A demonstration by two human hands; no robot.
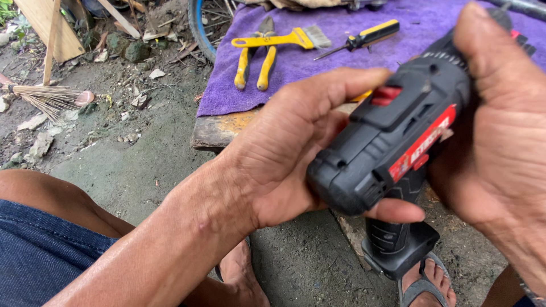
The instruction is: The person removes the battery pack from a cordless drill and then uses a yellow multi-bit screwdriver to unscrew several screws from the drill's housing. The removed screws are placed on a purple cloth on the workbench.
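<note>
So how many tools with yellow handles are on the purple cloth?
3: pliers on the left, a paintbrush lying across their top, and a screwdriver to the right. More may hide behind the drill and hands.

purple cloth (pixel 318 62) spread over a worn wooden tabletop (pixel 219 129). on the cloth: yellow-handled pliers (pixel 255 59); a yellow-handled paintbrush (pixel 284 38) lying across them, bristles to the right; a screwdriver (pixel 359 38) with black-and-yellow handle, just beside the brush. upper left: a straw broom (pixel 48 98) on bare ground, wooden boards (pixel 45 25) leaning behind it, scattered stones (pixel 136 51). a blue wheel rim (pixel 199 31) at the cloth's far left corner. bottom: blue shorts (pixel 40 250), grey sandal (pixel 415 290).
</note>
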